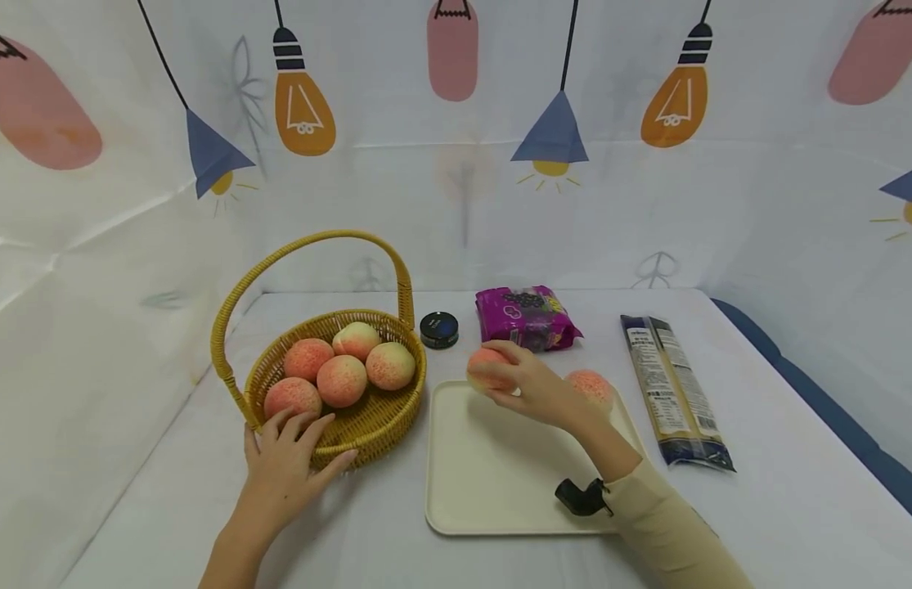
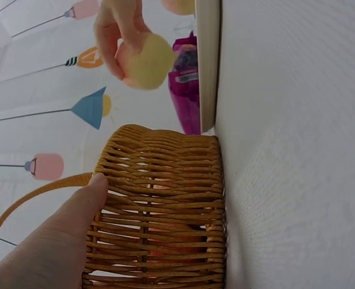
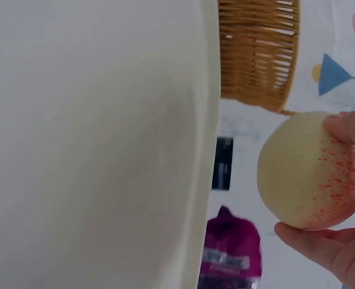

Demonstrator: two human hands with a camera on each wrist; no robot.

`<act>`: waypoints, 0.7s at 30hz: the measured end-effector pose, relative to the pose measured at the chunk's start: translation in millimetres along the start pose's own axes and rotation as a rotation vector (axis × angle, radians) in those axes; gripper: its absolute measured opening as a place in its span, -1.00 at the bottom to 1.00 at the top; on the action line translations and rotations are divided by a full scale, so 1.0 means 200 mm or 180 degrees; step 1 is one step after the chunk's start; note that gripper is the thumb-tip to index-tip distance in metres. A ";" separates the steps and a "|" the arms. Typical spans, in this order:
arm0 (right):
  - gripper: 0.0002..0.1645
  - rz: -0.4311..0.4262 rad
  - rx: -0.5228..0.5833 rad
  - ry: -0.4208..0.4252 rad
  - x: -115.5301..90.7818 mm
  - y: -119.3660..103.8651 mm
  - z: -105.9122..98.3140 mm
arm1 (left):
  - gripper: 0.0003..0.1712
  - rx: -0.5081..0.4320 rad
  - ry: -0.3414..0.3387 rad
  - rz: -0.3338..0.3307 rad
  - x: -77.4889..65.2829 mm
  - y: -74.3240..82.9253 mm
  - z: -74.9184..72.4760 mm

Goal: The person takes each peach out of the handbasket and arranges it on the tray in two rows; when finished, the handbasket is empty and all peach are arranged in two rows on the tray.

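Note:
My right hand point(image 1: 525, 383) grips a peach point(image 3: 310, 171) between thumb and fingers, held up over the far left part of the cream tray point(image 1: 456, 507). Another peach point(image 1: 590, 387) sits at the tray's far right, partly hidden behind the right forearm. To the left stands a woven basket point(image 1: 382, 438) with a tall handle, several peaches point(image 1: 342, 381) grouped toward its back and left. My left hand point(image 1: 286, 470) holds the basket's near rim, fingers reaching over it beside the nearest peach and thumb point(image 2: 96, 189) at the rim's outer side.
Behind the tray lie a round black-lidded jar point(image 1: 439, 330) and a purple snack bag point(image 1: 525, 317). A long flat packet point(image 1: 676, 393) is right of the tray. A patterned white curtain point(image 1: 397, 196) hangs at the table's back.

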State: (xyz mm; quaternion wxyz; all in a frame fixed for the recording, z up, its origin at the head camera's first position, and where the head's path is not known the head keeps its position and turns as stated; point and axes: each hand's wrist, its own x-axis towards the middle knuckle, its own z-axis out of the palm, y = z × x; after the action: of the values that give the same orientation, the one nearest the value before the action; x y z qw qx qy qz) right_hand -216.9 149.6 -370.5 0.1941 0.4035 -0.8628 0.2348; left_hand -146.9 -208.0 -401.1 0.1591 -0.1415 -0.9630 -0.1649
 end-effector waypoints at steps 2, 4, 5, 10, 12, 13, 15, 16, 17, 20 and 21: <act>-0.59 0.0047 -0.0040 -0.0044 -0.04 0.01 -0.01 | -0.27 0.0007 0.0009 -0.0002 0.00 0.00 0.00; -0.60 0.0106 -0.0046 -0.0066 -0.07 0.03 -0.02 | -0.27 0.0022 0.0005 -0.0013 0.00 0.00 -0.01; -0.61 0.0139 -0.0022 -0.0072 -0.09 0.04 -0.02 | -0.27 0.0029 -0.0002 -0.0021 -0.01 0.00 -0.01; -0.59 0.0192 0.0014 -0.0050 -0.15 0.06 -0.05 | -0.27 0.0039 0.0002 -0.0025 -0.01 0.00 -0.01; -0.59 0.0168 -0.0087 -0.0052 -0.17 0.08 -0.06 | -0.27 0.0030 0.0000 -0.0025 -0.01 0.00 -0.01; -0.59 0.0155 -0.0151 -0.0058 -0.19 0.08 -0.06 | -0.27 0.0023 0.0000 -0.0025 -0.01 0.00 -0.01; -0.61 0.0143 -0.0264 -0.0081 -0.21 0.09 -0.06 | -0.27 0.0016 -0.0005 -0.0038 -0.01 0.00 -0.01; -0.62 0.0152 -0.0295 -0.0090 -0.21 0.10 -0.06 | -0.27 0.0012 -0.0006 -0.0042 -0.01 0.00 -0.01; -0.64 0.0169 -0.0300 -0.0088 -0.22 0.10 -0.06 | -0.27 0.0010 -0.0007 -0.0044 -0.01 0.00 -0.01; -0.68 0.0262 -0.0258 -0.0094 -0.23 0.11 -0.06 | -0.27 0.0011 0.0001 -0.0042 -0.01 0.00 0.00; -0.69 0.0297 -0.0257 -0.0107 -0.23 0.11 -0.07 | -0.27 0.0007 0.0002 -0.0041 0.00 0.00 0.00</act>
State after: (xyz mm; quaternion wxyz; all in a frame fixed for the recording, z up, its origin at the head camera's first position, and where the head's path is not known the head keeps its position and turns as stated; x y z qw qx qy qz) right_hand -205.5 197.2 -388.8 0.1846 0.3585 -0.8926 0.2019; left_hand -145.8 -208.2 -400.7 0.1584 -0.1350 -0.9641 -0.1650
